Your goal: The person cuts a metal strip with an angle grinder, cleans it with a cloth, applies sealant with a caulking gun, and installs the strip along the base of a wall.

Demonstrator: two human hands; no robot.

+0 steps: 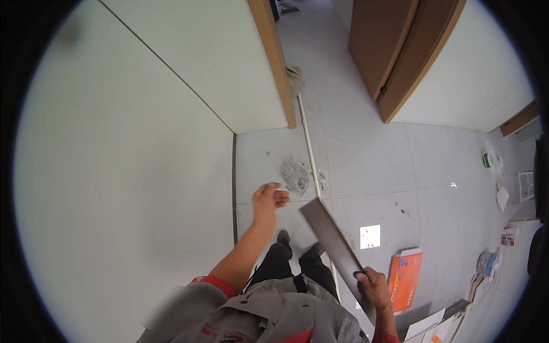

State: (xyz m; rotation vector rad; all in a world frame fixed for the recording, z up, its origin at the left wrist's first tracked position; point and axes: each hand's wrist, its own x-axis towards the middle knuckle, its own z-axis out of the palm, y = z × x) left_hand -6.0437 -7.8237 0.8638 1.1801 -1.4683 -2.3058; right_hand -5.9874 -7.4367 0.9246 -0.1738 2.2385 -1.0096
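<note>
Gripping in the head view: right hand (374,287) clamped on a long dark grey strip (334,237), thumb on its upper face beside a small black oval spot. Strip held out in front of the body, to the right, slanting from its far left end to its near right end, near the right forearm. Left hand (269,200) free, well apart from the right, fingers loosely curled and parted, held near the strip's far end but clear of it. Hands not together.

Body: grey jacket (269,314) with red cuffs, dark trousers, dark shoes (284,237) on the pale grey floor (366,154).

Left side: tall white wall panel (126,171), dark edging (234,188) along its foot. Just beyond the left hand, crumpled clear plastic (295,174) on the floor. Right beside it, a white pole (309,137) running from a beige cloth (294,79) at the far side, by the wooden door frame (274,63), to the near side, partly hidden by the strip.

Far right: brown door (380,40). Right of the strip: white square patch (370,236), paper or light, cannot tell; nearer, a flat orange box (406,280). Further right: blue bucket (486,263); beyond it, a white-and-green tub (488,160).
</note>
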